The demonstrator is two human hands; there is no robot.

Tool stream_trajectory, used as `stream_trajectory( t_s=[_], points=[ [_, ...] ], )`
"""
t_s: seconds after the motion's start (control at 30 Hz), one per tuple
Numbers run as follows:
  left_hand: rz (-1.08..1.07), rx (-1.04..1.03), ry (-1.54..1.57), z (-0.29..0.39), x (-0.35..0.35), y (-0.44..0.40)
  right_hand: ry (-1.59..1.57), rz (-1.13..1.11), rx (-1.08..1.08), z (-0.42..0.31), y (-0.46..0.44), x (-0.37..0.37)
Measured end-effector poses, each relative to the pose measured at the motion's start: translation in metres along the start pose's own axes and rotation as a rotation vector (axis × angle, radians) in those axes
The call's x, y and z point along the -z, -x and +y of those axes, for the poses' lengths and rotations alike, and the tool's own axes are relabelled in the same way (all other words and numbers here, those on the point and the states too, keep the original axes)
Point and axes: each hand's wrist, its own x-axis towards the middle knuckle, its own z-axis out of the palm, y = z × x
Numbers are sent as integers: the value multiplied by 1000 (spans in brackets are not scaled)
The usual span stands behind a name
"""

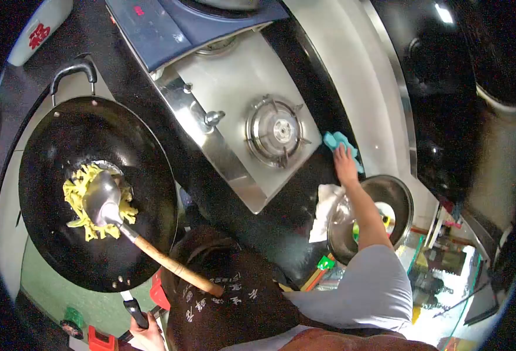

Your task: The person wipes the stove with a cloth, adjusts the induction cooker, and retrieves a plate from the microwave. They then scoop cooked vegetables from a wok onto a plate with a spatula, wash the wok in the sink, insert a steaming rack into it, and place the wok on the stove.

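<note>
My left hand (147,336), at the bottom left, is closed round the black handle (135,313) of a large black wok (41,205). Yellow-green chopped vegetables (76,202) lie in the wok's middle. On them rests the metal bowl of a wok spatula (101,196), and its wooden shaft leans out over the rim towards my dark apron (211,316). Far to the right, my right hand (345,167) grips and presses a light blue cloth (334,140) on the black counter, just beyond the stove's corner. Its thumb is hard to make out.
A steel gas stove (240,82) with a bare burner (282,130) fills the centre. A blue appliance (164,29) stands behind it. Near my right forearm are a white cloth (322,216) and a round metal pan (401,193). Red-handled items (101,339) show at lower left.
</note>
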Motion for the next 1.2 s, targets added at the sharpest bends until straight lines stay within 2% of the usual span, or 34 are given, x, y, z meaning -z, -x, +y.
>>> stream_trajectory(
  t_s=[0.07, 0.1, 0.17, 0.2, 0.23, 0.3, 0.33, 0.37, 0.43, 0.53, 0.6, 0.63, 0.67, 0.7, 0.73, 0.77, 0.8, 0.83, 0.9, 1.0, 1.03, 1.1, 1.2],
  points=[
    [39, 27, -2, 4, -9, 5, 113, -213, 178, 35, -27, -40],
    [82, 52, -120, 13, -10, 7, 101, -237, 256, 44, -46, -43],
    [151, 105, -331, 28, -21, 13, 261, -48, 219, 50, -105, -13],
    [154, 121, -244, 35, -27, 12, 262, -27, 266, 56, -149, 4],
    [182, 56, -327, 43, -29, 14, 260, -10, 312, 61, -191, 19],
    [234, -70, -478, 55, -39, 18, 263, 241, 296, 73, -271, 42],
    [205, 32, -215, 39, -42, 17, 195, 321, 236, 74, -309, 42],
    [180, 90, -127, 27, -40, 18, 125, 401, 175, 80, -346, 40],
    [184, -11, -79, 27, -42, 20, 214, 338, 1, 86, -379, 86],
    [268, -190, -76, -2, -41, 12, 313, 287, -124, 91, -367, 140],
    [275, -191, -222, -5, -34, 12, 292, 306, -125, 86, -316, 136],
    [273, -198, -292, -3, -32, 10, 286, 311, -131, 87, -285, 130],
    [304, -106, -302, 9, -32, 13, 155, 277, -141, 82, -252, 120],
    [276, -88, -379, 44, -32, 20, 17, 247, -154, 74, -216, 109],
    [233, -33, -376, 44, -27, 20, 72, 154, -112, 71, -180, 106],
    [194, 24, -372, 40, -21, 21, 83, 269, -168, 70, -156, 35],
    [175, -104, -299, 18, -15, 16, 123, 215, -135, 70, -123, 26],
    [63, 19, -118, 16, -11, 13, 168, 162, -101, 67, -91, 22],
    [27, 53, -212, 14, -8, 7, 142, 123, -31, 73, -50, 9],
    [74, 154, 83, -15, -12, 0, 184, 159, -4, 88, -79, 22],
    [19, 12, -185, -11, -13, 0, 218, 146, 6, 93, -109, 42],
    [94, 92, -66, 1, -26, 5, 305, 153, 24, 101, -182, 83],
    [40, 201, -88, 5, -34, 6, 433, 283, 13, 116, -299, 133]
  ],
)
